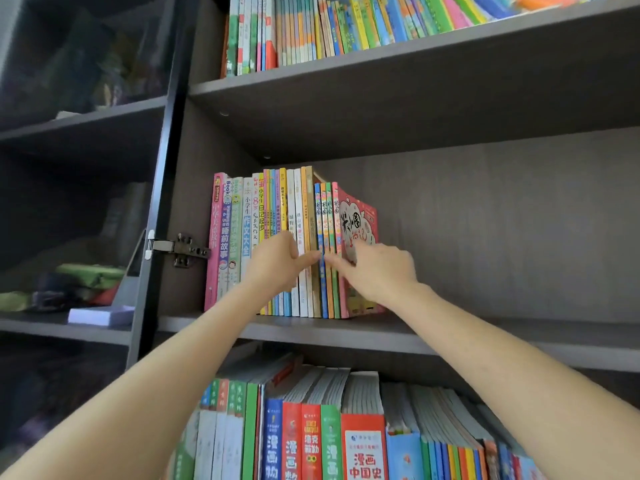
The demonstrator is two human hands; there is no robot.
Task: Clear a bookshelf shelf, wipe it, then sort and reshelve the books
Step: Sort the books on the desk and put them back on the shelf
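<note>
A row of colourful children's books stands upright at the left end of the middle shelf, pressed against the side wall. The last book on the right is pink with a cartoon cover. My left hand rests on the spines in the middle of the row, with its thumb pointing right. My right hand touches the right end of the row, index finger on the thin spines beside the pink book. The two hands nearly meet at a blue spine.
The right part of the middle shelf is bare. Packed book rows fill the shelf above and the shelf below. A dark glass door hangs open at the left on a metal hinge, with clutter behind it.
</note>
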